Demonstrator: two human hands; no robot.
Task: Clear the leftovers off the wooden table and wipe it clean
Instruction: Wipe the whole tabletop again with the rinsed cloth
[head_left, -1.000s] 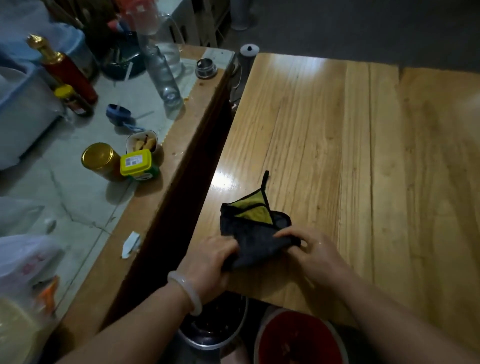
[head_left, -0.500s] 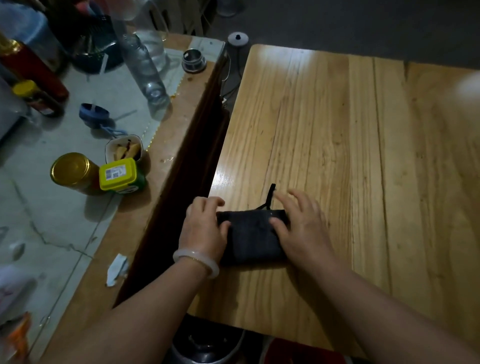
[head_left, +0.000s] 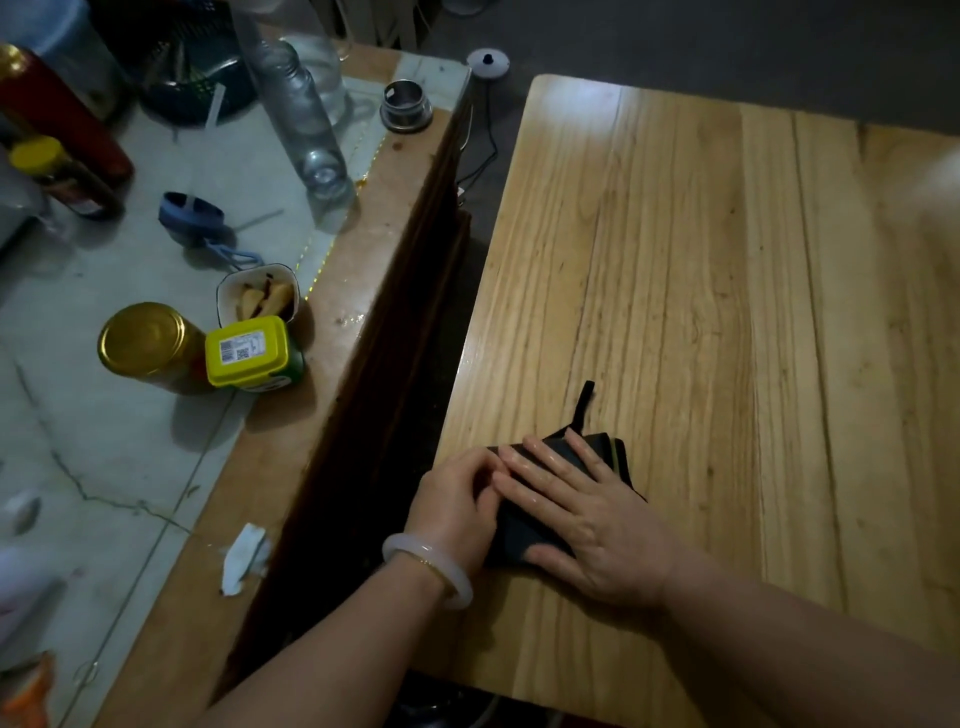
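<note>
Dark cloth (head_left: 600, 446) pressed by released right grip (head_left: 587, 525); left grip (head_left: 452, 504) curled, hold unclear. Worktop (head_left: 727, 312) best wiped along grain.

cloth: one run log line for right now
cloth: folded, on wooden table near its left edge | right hand: flat, pressing cloth | left hand: curled at cloth's left side, grip unclear

No words or numbers can be read; at 9 o'clock a white sticker (head_left: 242, 348) on a yellow lid (head_left: 267, 366) bears a barcode and QR code, its print too small.
</note>
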